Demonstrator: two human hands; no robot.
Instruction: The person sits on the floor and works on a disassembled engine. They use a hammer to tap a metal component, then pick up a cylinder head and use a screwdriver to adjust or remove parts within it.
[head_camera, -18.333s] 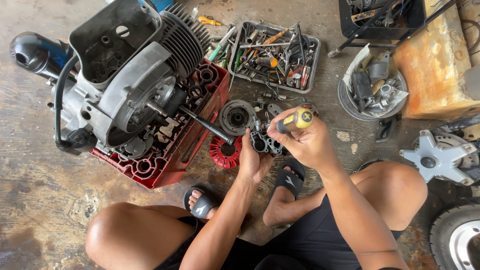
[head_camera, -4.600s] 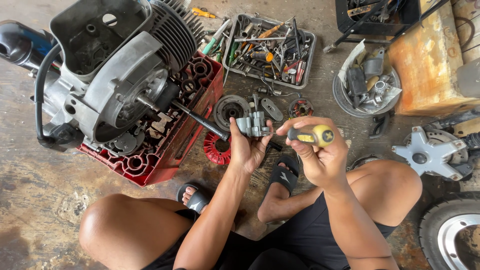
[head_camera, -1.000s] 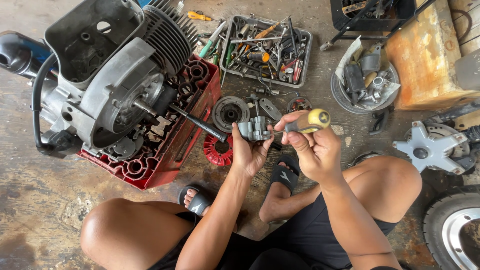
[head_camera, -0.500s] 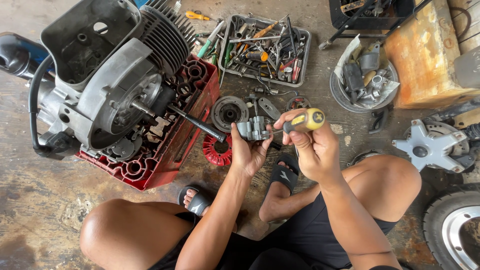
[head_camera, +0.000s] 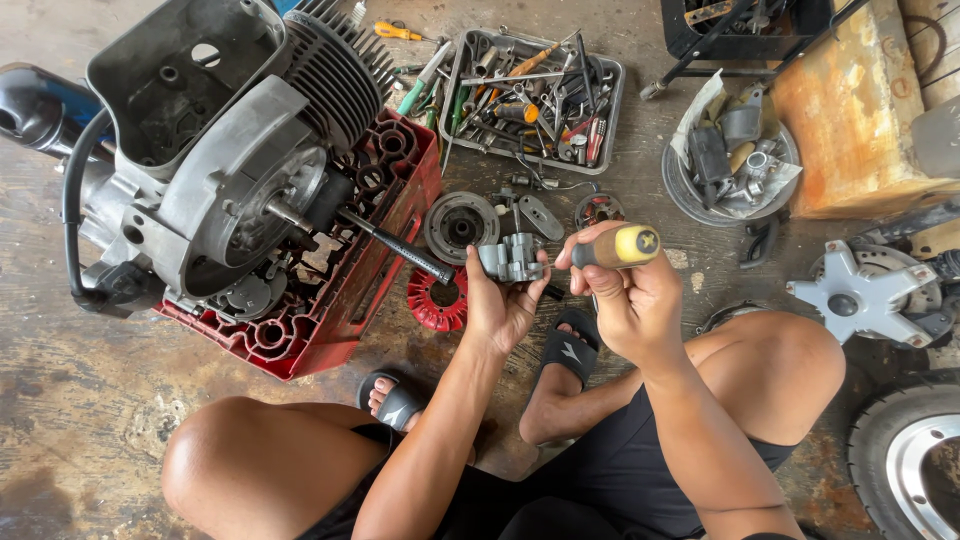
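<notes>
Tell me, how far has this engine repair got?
Done: the engine lies opened on a red crate, with removed parts on the floor, such as the round plate. In hand: the left hand holds a small grey metal part while the right hand works a yellow-handled screwdriver against it. Left: refitting, judging by the loose parts.

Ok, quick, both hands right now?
Left hand: closed on small grey metal part.
Right hand: closed on yellow-handled screwdriver.
</notes>
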